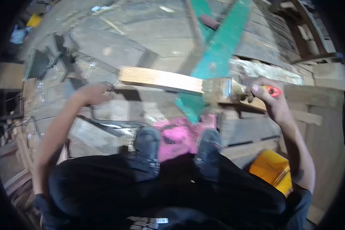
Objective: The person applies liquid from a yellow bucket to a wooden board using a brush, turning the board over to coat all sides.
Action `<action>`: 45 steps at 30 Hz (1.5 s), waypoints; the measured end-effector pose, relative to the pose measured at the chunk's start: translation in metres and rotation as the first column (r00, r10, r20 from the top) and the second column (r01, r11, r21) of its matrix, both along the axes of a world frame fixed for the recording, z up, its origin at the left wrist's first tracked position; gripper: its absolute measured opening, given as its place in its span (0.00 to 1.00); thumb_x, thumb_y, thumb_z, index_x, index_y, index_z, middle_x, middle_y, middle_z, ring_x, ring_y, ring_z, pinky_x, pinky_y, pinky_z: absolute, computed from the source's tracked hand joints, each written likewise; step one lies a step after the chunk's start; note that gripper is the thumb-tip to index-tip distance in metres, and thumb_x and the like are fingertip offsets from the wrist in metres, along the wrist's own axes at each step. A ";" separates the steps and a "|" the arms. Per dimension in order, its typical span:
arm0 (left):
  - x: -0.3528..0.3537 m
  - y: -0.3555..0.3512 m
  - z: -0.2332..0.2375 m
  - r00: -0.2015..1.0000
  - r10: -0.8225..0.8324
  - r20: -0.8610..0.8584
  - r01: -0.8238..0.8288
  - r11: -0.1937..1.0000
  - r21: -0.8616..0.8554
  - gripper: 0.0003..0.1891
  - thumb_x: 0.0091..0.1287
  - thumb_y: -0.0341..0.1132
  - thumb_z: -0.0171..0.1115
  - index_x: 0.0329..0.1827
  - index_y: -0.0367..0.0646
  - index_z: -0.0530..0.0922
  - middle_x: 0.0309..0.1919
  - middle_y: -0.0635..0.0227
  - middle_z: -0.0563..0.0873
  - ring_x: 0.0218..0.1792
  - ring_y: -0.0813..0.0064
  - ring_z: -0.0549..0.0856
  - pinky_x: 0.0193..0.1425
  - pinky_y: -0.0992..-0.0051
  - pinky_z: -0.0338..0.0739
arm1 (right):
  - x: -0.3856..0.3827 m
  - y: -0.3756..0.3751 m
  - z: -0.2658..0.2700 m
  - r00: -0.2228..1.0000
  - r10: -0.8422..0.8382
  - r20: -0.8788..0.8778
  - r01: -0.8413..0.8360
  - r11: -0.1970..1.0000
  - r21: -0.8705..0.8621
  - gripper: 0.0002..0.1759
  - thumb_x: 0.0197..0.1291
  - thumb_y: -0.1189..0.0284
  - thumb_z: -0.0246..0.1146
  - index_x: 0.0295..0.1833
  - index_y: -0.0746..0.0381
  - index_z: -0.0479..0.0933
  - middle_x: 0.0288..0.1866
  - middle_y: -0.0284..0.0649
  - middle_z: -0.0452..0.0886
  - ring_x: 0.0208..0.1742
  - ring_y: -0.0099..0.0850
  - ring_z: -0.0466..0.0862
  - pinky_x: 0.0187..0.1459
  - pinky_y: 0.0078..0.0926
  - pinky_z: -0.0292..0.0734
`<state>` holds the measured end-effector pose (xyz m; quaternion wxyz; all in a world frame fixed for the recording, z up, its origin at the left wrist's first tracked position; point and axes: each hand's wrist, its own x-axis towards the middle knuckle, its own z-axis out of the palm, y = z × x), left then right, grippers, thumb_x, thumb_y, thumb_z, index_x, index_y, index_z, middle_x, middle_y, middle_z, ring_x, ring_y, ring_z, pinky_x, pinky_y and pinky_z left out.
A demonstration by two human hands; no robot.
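Observation:
My right hand [270, 96] is closed round the handle of a wide paintbrush [218, 89], whose handle ends in red and yellow. Its bristles point left and overlap a pale wooden strip [161, 78] that runs across in front of me. Near the strip's left end is my left hand [94, 94], its fingers smeared by motion. A yellow plastic container [270, 170] stands by my right knee, partly behind my right forearm.
Under the strip lies a green-painted board [222, 48] on worn planks [168, 32]. A bright pink patch [176, 136] is between my shoes. Dark metal pieces [46, 61] lie at the left, and a wooden frame [306, 30] stands at the upper right.

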<state>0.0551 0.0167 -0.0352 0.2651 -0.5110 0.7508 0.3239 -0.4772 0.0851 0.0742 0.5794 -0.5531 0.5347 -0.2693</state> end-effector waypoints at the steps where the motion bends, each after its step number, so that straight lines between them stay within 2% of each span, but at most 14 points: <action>1: -0.002 -0.006 -0.001 0.999 0.046 0.008 -0.046 0.997 0.060 0.31 0.73 0.55 0.58 0.69 0.41 0.76 0.65 0.48 0.81 0.67 0.50 0.79 0.72 0.58 0.73 | -0.015 0.005 0.003 0.995 -0.051 -0.081 0.052 0.998 0.018 0.13 0.72 0.67 0.64 0.46 0.68 0.82 0.41 0.40 0.84 0.44 0.26 0.82 0.49 0.27 0.78; 9: 0.044 -0.038 -0.025 0.890 0.371 -0.264 -0.410 0.906 -0.109 0.26 0.83 0.45 0.50 0.73 0.34 0.72 0.61 0.55 0.84 0.63 0.63 0.81 0.68 0.67 0.74 | -0.167 0.043 -0.009 0.882 -0.360 -0.303 0.440 0.860 0.260 0.14 0.75 0.63 0.62 0.50 0.64 0.80 0.47 0.36 0.82 0.47 0.26 0.83 0.53 0.26 0.79; 10: 0.103 -0.045 -0.071 0.958 -0.011 -0.287 -0.119 0.895 -0.429 0.27 0.84 0.48 0.47 0.73 0.36 0.73 0.58 0.60 0.85 0.61 0.67 0.80 0.67 0.68 0.72 | -0.182 0.048 -0.011 0.860 -0.398 -0.319 0.480 0.842 0.245 0.14 0.76 0.62 0.62 0.51 0.63 0.80 0.47 0.36 0.81 0.48 0.26 0.83 0.51 0.25 0.79; 11: 0.067 -0.047 -0.041 0.834 0.381 -0.400 -0.449 0.889 -0.089 0.28 0.85 0.53 0.41 0.70 0.40 0.76 0.56 0.62 0.85 0.57 0.69 0.80 0.64 0.70 0.71 | -0.196 0.051 -0.013 0.839 -0.433 -0.329 0.517 0.824 0.233 0.15 0.76 0.61 0.61 0.52 0.63 0.80 0.47 0.35 0.81 0.48 0.25 0.83 0.50 0.24 0.80; 13: 0.016 -0.036 0.003 0.839 0.282 -0.465 -0.374 0.920 -0.117 0.31 0.84 0.58 0.37 0.65 0.41 0.79 0.54 0.64 0.84 0.53 0.71 0.81 0.61 0.72 0.72 | -0.224 0.061 -0.016 0.832 -0.444 -0.334 0.528 0.818 0.228 0.18 0.74 0.60 0.64 0.55 0.64 0.81 0.47 0.35 0.85 0.45 0.24 0.86 0.49 0.22 0.81; 17: 0.017 -0.045 0.003 0.714 0.354 -0.604 -0.451 0.893 -0.010 0.34 0.84 0.61 0.33 0.64 0.42 0.78 0.50 0.67 0.84 0.50 0.76 0.81 0.59 0.74 0.72 | -0.255 0.074 -0.021 0.728 -0.474 -0.496 0.612 0.775 0.157 0.13 0.76 0.60 0.62 0.49 0.59 0.80 0.44 0.33 0.84 0.44 0.22 0.85 0.45 0.23 0.79; 23: -0.015 -0.039 0.031 0.612 0.304 -0.730 -0.328 0.938 0.116 0.35 0.83 0.62 0.34 0.73 0.42 0.69 0.45 0.71 0.81 0.50 0.80 0.81 0.59 0.75 0.71 | -0.270 0.075 -0.025 0.639 -0.518 -0.568 0.643 0.766 0.025 0.13 0.73 0.63 0.64 0.38 0.60 0.81 0.32 0.30 0.84 0.35 0.20 0.84 0.36 0.22 0.76; 26: -0.019 -0.034 0.037 0.636 0.293 -0.714 -0.321 0.942 0.100 0.36 0.82 0.63 0.37 0.77 0.42 0.67 0.48 0.68 0.82 0.53 0.77 0.80 0.61 0.73 0.70 | -0.305 0.076 -0.042 0.536 -0.419 -0.733 0.560 0.826 -0.062 0.15 0.73 0.65 0.64 0.32 0.61 0.82 0.27 0.28 0.82 0.34 0.18 0.82 0.37 0.23 0.75; 29: -0.025 -0.026 0.040 0.678 0.273 -0.683 -0.326 0.944 0.054 0.36 0.80 0.60 0.44 0.80 0.42 0.63 0.52 0.62 0.82 0.57 0.71 0.80 0.67 0.68 0.68 | -0.304 0.077 -0.049 0.578 -0.505 -0.641 0.550 0.821 -0.151 0.17 0.71 0.65 0.66 0.28 0.63 0.81 0.25 0.28 0.80 0.32 0.18 0.78 0.36 0.25 0.74; 33: -0.034 -0.017 0.045 0.714 0.285 -0.639 -0.337 0.941 0.043 0.39 0.75 0.61 0.51 0.80 0.42 0.63 0.53 0.59 0.82 0.59 0.68 0.80 0.69 0.67 0.68 | -0.333 0.069 -0.061 0.441 -0.395 -0.806 0.410 0.887 -0.211 0.18 0.66 0.60 0.70 0.34 0.67 0.83 0.27 0.39 0.83 0.32 0.21 0.78 0.36 0.27 0.74; 34: -0.035 -0.018 0.049 0.716 0.293 -0.633 -0.354 0.935 0.031 0.40 0.74 0.61 0.52 0.80 0.43 0.64 0.53 0.60 0.82 0.60 0.67 0.79 0.70 0.66 0.66 | -0.329 0.068 -0.058 0.471 -0.384 -0.794 0.408 0.893 -0.190 0.22 0.64 0.57 0.70 0.39 0.69 0.84 0.30 0.49 0.85 0.33 0.32 0.84 0.39 0.33 0.77; 40: -0.046 -0.020 0.061 0.708 0.329 -0.625 -0.356 0.930 0.086 0.40 0.70 0.58 0.56 0.80 0.44 0.64 0.52 0.61 0.82 0.57 0.70 0.79 0.67 0.70 0.68 | -0.286 0.040 -0.053 0.327 -0.315 -0.891 0.276 0.933 -0.229 0.24 0.64 0.53 0.67 0.42 0.68 0.83 0.38 0.59 0.86 0.45 0.57 0.86 0.49 0.45 0.80; 43: -0.052 -0.019 0.068 0.688 0.433 -0.583 -0.383 0.898 0.217 0.42 0.70 0.60 0.55 0.81 0.43 0.63 0.54 0.60 0.81 0.56 0.70 0.80 0.63 0.70 0.72 | -0.256 0.025 -0.051 0.314 -0.312 -0.897 0.214 0.943 -0.254 0.25 0.65 0.52 0.66 0.42 0.67 0.83 0.40 0.60 0.86 0.48 0.57 0.86 0.50 0.45 0.80; 45: -0.046 -0.018 0.063 0.700 0.410 -0.585 -0.379 0.907 0.183 0.41 0.70 0.60 0.54 0.81 0.45 0.63 0.43 0.69 0.76 0.45 0.75 0.76 0.57 0.71 0.73 | -0.231 0.014 -0.047 0.333 -0.331 -0.883 0.226 0.937 -0.266 0.26 0.65 0.51 0.66 0.40 0.67 0.84 0.40 0.59 0.86 0.47 0.57 0.86 0.50 0.47 0.80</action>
